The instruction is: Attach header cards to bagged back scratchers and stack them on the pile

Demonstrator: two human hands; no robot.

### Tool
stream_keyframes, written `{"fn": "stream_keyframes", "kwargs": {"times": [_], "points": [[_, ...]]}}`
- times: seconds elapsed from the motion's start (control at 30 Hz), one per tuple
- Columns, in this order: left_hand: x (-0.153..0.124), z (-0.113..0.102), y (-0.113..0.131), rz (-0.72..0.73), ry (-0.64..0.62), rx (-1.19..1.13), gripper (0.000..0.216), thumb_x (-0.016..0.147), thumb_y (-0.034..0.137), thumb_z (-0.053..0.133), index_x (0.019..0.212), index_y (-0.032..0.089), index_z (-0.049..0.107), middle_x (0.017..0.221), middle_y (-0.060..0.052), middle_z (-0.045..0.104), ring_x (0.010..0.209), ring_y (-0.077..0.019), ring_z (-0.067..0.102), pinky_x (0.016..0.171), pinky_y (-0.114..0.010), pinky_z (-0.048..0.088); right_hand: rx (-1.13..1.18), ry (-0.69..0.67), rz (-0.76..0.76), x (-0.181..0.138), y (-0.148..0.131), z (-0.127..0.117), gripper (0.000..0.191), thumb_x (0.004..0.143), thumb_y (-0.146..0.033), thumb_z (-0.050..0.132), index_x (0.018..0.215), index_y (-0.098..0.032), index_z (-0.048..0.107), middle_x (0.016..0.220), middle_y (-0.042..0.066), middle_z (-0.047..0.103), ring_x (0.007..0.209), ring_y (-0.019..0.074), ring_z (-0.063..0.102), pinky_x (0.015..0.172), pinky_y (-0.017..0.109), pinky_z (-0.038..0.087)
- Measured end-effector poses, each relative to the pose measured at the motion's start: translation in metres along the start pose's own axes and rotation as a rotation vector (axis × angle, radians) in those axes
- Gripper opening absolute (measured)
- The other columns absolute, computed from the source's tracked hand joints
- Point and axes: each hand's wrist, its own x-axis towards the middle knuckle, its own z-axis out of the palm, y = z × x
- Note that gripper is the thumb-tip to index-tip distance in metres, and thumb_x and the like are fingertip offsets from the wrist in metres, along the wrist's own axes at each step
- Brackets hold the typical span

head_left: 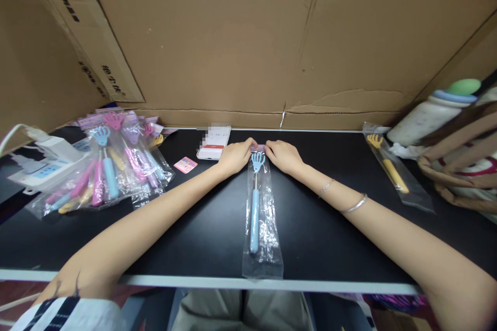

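A light-blue back scratcher (254,217) with a hand-shaped head lies lengthwise in a clear plastic bag (274,253) on the black table. A narrow pink-purple strip (258,148) shows at the bag's far end. My left hand (235,158) pinches the left corner of that end, its fingers curled. Opposite it, my right hand (285,157) grips the right corner, also closed. The bag's near end reaches almost to the table's front edge. Left of my left hand are a small pink card (185,165) and a white phone-like device (213,144).
Several bagged back scratchers (112,165) are heaped at the left, beside a white power strip (50,170). One bagged yellow back scratcher (395,175) lies at the right, near a white bottle (423,116) and a brown-handled bag (430,165). Cardboard (233,36) walls the back.
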Motion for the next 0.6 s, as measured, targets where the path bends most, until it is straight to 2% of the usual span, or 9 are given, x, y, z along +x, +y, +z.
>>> {"fn": "stream_keyframes", "kwargs": {"times": [0.6], "points": [[-0.0003, -0.0019, 0.002, -0.016, -0.024, 0.002, 0.029, 0.094, 0.026, 0.029, 0.115, 0.027, 0.05, 0.106, -0.001, 0.068, 0.093, -0.021, 0.065, 0.077, -0.03, 0.047, 0.016, -0.046, 0.019, -0.0001, -0.0011, -0.0027, 0.035, 0.096, -0.031, 0.028, 0.097, -0.018, 0.06, 0.094, 0.009, 0.067, 0.089, 0.0199, 0.06, 0.067, 0.026, 0.035]]}}
